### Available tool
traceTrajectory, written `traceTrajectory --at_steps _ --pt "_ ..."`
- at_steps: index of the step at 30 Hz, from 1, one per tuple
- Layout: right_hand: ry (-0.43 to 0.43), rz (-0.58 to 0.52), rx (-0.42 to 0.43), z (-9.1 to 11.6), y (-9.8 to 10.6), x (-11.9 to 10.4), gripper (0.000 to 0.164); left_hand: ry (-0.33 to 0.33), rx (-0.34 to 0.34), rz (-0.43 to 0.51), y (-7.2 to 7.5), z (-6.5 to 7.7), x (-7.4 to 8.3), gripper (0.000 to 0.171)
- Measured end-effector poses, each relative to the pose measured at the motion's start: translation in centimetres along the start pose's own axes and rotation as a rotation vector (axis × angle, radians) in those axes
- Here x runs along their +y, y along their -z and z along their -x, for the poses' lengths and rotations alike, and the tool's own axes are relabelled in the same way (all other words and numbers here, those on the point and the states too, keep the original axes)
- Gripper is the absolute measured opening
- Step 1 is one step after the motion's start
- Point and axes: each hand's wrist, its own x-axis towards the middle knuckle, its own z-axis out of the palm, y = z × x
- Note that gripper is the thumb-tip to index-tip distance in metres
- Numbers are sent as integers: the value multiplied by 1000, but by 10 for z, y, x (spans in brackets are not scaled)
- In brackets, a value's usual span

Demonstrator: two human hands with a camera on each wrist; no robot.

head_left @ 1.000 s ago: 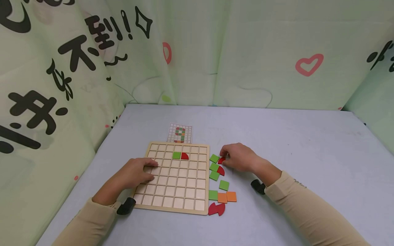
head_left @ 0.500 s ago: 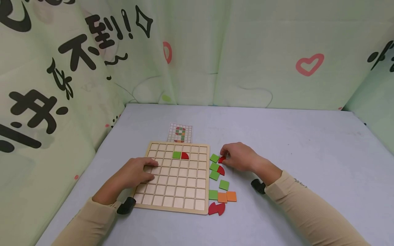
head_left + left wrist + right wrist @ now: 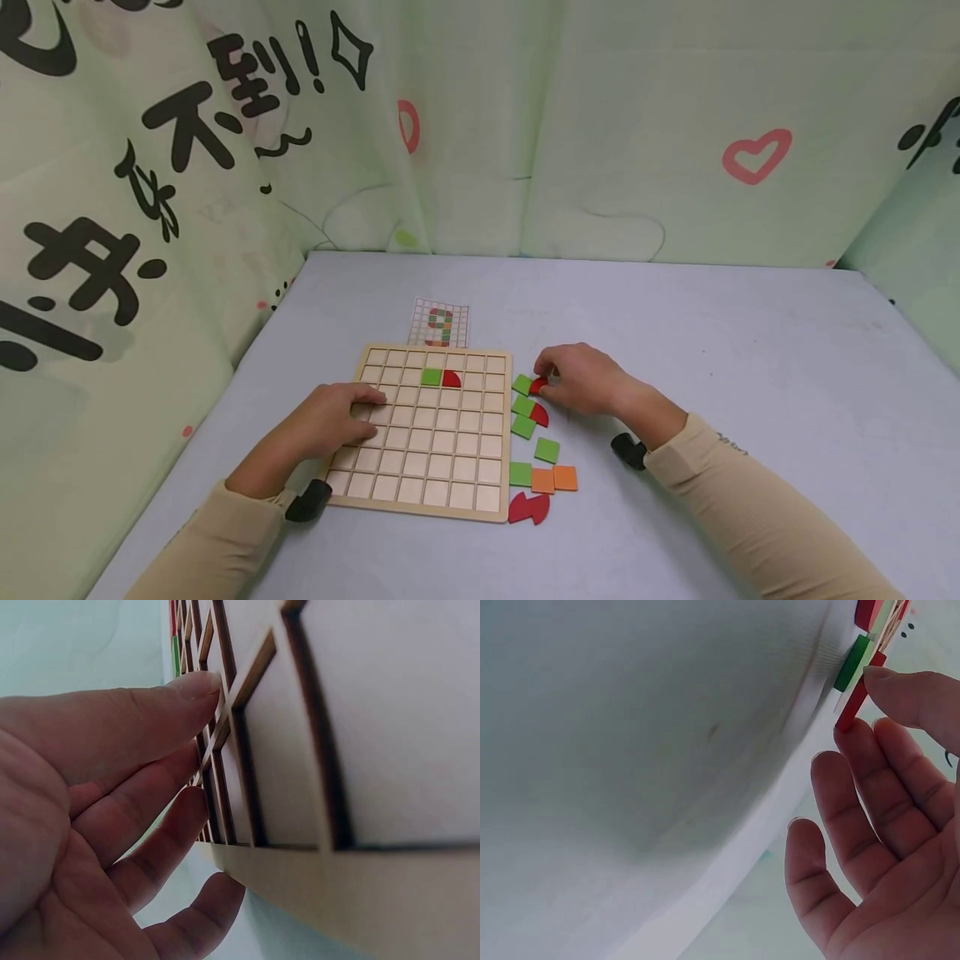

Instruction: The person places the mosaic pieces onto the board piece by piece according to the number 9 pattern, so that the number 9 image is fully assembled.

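Observation:
My right hand [image 3: 583, 379] pinches a red quarter-circle tile [image 3: 859, 697] between thumb and fingertips, just right of the board. Against that tile lies a green square tile [image 3: 522, 384]. My left hand [image 3: 326, 423] rests on the left side of the wooden grid board [image 3: 420, 508]; in the left wrist view its thumb [image 3: 150, 724] touches the grid bars and the other fingers lie along the frame. Two tiles sit side by side in an upper row of the grid: a green square [image 3: 431, 377] and a red quarter circle [image 3: 452, 379].
A printed pattern card [image 3: 439, 322] lies beyond the board's far edge. Loose tiles run down the board's right side: several green squares [image 3: 547, 451], two orange squares [image 3: 566, 477] and red pieces [image 3: 529, 507]. A printed curtain [image 3: 600, 167] closes off the table's back.
The right hand, pinching the red tile, has shifted very slightly left and away from me. My left hand stays in place on the board.

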Motion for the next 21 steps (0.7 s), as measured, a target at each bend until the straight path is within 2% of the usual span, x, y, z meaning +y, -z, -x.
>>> traceTrajectory --at_steps 21 --pt "32 -6 -3 -10 4 -17 22 21 -6 -9 0 0 1 38"
